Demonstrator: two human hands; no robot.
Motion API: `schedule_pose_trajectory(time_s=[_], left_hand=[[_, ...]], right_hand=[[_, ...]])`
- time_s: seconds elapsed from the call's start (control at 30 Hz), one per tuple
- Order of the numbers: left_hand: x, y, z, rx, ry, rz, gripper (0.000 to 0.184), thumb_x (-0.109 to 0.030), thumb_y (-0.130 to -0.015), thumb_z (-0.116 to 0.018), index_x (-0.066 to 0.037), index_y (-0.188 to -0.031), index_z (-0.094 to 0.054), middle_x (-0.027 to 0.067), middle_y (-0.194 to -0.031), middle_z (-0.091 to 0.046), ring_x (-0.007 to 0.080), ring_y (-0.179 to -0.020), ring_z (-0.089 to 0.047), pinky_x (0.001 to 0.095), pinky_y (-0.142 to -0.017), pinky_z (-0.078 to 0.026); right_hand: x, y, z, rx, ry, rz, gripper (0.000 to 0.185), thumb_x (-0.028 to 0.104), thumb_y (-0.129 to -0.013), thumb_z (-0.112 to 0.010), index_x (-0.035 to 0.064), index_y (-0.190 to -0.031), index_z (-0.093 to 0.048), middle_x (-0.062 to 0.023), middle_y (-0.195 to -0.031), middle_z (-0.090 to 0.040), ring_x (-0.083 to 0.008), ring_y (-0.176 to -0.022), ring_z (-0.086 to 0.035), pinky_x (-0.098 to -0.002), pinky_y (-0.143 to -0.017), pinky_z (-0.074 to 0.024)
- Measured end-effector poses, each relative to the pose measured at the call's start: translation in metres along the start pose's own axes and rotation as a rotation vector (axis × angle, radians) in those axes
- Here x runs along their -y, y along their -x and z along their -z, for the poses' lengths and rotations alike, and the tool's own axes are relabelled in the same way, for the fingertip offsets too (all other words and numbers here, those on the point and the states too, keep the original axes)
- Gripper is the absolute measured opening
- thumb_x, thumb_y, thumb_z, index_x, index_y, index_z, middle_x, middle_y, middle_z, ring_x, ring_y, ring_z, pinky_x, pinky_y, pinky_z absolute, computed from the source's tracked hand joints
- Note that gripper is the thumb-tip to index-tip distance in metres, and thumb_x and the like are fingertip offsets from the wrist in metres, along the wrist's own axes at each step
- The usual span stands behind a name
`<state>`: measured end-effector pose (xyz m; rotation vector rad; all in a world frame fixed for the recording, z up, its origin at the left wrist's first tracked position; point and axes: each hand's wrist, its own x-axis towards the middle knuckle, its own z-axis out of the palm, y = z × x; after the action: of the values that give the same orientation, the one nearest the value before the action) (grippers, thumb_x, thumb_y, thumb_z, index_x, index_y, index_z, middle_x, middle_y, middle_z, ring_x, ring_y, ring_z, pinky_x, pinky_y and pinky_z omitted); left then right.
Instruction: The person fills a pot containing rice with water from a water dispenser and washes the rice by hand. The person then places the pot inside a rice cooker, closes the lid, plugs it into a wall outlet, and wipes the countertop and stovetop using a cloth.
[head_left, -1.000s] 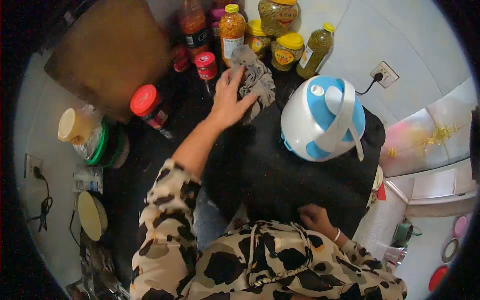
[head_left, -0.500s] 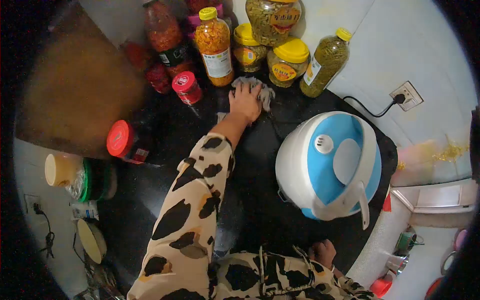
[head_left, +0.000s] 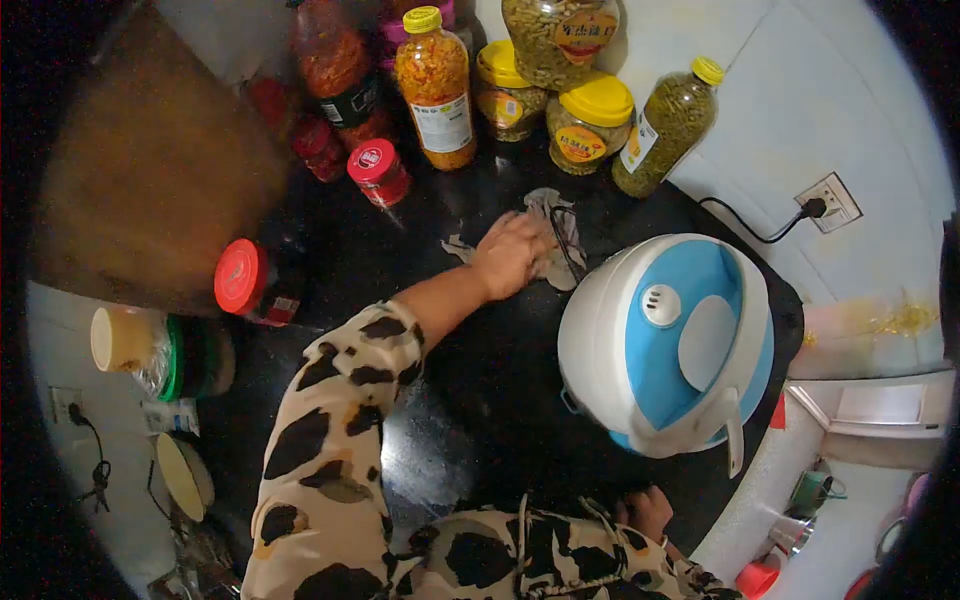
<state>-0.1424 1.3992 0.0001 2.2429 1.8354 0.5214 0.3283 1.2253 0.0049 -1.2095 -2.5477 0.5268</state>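
Note:
My left hand (head_left: 511,256) presses on a crumpled grey cloth (head_left: 552,210), fingers closed over it, on the black countertop (head_left: 480,375). A thin black cord (head_left: 572,255) loops over the cloth's right side. A scrap of the same pale colour (head_left: 458,247) shows left of the fingers. Just right of the cloth sits a white and blue rice cooker (head_left: 600,340), handle toward me. My right hand (head_left: 648,511) rests low at the counter's near edge, in front of the cooker. Its fingers look curled, with nothing seen in them.
Along the back wall stand a tall bottle of orange pickles (head_left: 434,85), yellow-lidded jars (head_left: 590,120), a slanted bottle of green pickles (head_left: 668,130) and a small red-lidded jar (head_left: 380,172). Another red-lidded jar (head_left: 243,277) is at left. A plug sits in the wall socket (head_left: 833,202).
My left hand and the cloth have moved toward me and to the right, away from the jars and nearer the rice cooker. The cord now lies over the cloth. My right hand stays put.

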Motion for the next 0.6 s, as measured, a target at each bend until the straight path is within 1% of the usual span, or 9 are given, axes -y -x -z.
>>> schedule_pose_trajectory(time_s=[0.07,0.1,0.13,0.2,0.23,0.3,0.33,0.4,0.6], left_hand=[[0.017,-0.023,-0.002,-0.068,-0.216,0.132,0.04,-0.022,-0.083,-0.057,-0.014,-0.122,-0.054,0.0128,-0.129,-0.048,0.0292,-0.128,-0.036,0.049,-0.106,-0.027],[0.015,-0.033,0.006,-0.216,-0.134,0.243,0.041,-0.02,-0.083,-0.057,-0.013,-0.123,-0.054,0.0132,-0.126,-0.05,0.03,-0.126,-0.038,0.0499,-0.106,-0.027],[0.018,-0.045,0.006,-0.217,-0.137,0.234,0.041,-0.02,-0.083,-0.057,-0.013,-0.123,-0.054,0.0132,-0.126,-0.05,0.03,-0.126,-0.038,0.0499,-0.106,-0.027],[0.03,-0.069,0.004,-0.35,-0.214,0.508,0.043,-0.019,-0.082,-0.056,-0.013,-0.124,-0.053,0.0128,-0.127,-0.05,0.0317,-0.125,-0.038,0.0506,-0.104,-0.028],[0.038,-0.078,0.003,-0.352,-0.217,0.501,0.043,-0.019,-0.082,-0.056,-0.013,-0.124,-0.053,0.0128,-0.127,-0.05,0.0317,-0.125,-0.038,0.0506,-0.104,-0.028],[0.052,-0.091,0.001,-0.357,-0.303,0.626,0.042,-0.022,-0.082,-0.057,-0.013,-0.123,-0.054,0.012,-0.125,-0.05,0.0332,-0.124,-0.038,0.0509,-0.101,-0.03],[0.054,-0.092,0.003,-0.362,-0.307,0.625,0.042,-0.022,-0.082,-0.057,-0.013,-0.123,-0.054,0.012,-0.125,-0.05,0.0332,-0.124,-0.038,0.0509,-0.101,-0.03],[0.053,-0.082,0.008,-0.288,-0.259,0.662,0.042,-0.025,-0.082,-0.058,-0.014,-0.122,-0.055,0.0109,-0.123,-0.05,0.0332,-0.122,-0.039,0.0503,-0.098,-0.032],[0.022,0.021,0.018,-0.372,-0.236,0.592,0.044,-0.023,-0.079,-0.061,-0.014,-0.122,-0.053,0.0092,-0.123,-0.049,0.0335,-0.118,-0.04,0.0494,-0.096,-0.034]], right_hand=[[0.004,-0.002,0.001,-0.034,-0.007,-0.002,0.024,0.017,-0.058,-0.071,0.0087,-0.072,-0.053,-0.0134,-0.068,-0.049,-0.0323,-0.056,-0.049,-0.04,-0.047,-0.0375],[0.004,-0.004,0.0,-0.074,-0.006,0.0,0.024,0.011,-0.056,-0.07,0.0103,-0.073,-0.053,-0.0105,-0.065,-0.05,-0.0317,-0.055,-0.05,-0.0396,-0.047,-0.0385],[0.003,-0.005,0.0,-0.082,-0.007,-0.004,0.024,0.011,-0.056,-0.07,0.0103,-0.073,-0.053,-0.0105,-0.065,-0.05,-0.0317,-0.055,-0.05,-0.0396,-0.047,-0.0385],[0.0,-0.003,-0.003,-0.101,0.066,0.046,0.023,0.01,-0.055,-0.07,0.0098,-0.071,-0.053,-0.0111,-0.065,-0.049,-0.0316,-0.055,-0.05,-0.0393,-0.047,-0.038],[-0.01,0.008,-0.011,-0.108,0.065,0.044,0.023,0.01,-0.055,-0.07,0.0098,-0.071,-0.053,-0.0111,-0.065,-0.049,-0.0316,-0.055,-0.05,-0.0393,-0.047,-0.038],[-0.032,0.03,-0.029,-0.088,0.12,0.021,0.031,0.034,-0.057,-0.071,0.0107,-0.07,-0.055,-0.0132,-0.068,-0.044,-0.0332,-0.056,-0.048,-0.0446,-0.044,-0.0311],[-0.021,0.019,-0.021,-0.094,0.119,0.026,0.031,0.034,-0.057,-0.071,0.0107,-0.07,-0.055,-0.0132,-0.068,-0.044,-0.0332,-0.056,-0.048,-0.0446,-0.044,-0.0311],[-0.001,0.003,-0.002,-0.055,0.072,-0.02,0.019,0.009,-0.055,-0.069,0.0085,-0.064,-0.052,-0.0122,-0.061,-0.046,-0.0321,-0.052,-0.048,-0.0403,-0.045,-0.0374],[-0.007,0.002,-0.01,-0.164,0.045,0.053,0.019,0.007,-0.056,-0.067,0.008,-0.061,-0.05,-0.0132,-0.059,-0.044,-0.0331,-0.049,-0.046,-0.041,-0.045,-0.0363]])
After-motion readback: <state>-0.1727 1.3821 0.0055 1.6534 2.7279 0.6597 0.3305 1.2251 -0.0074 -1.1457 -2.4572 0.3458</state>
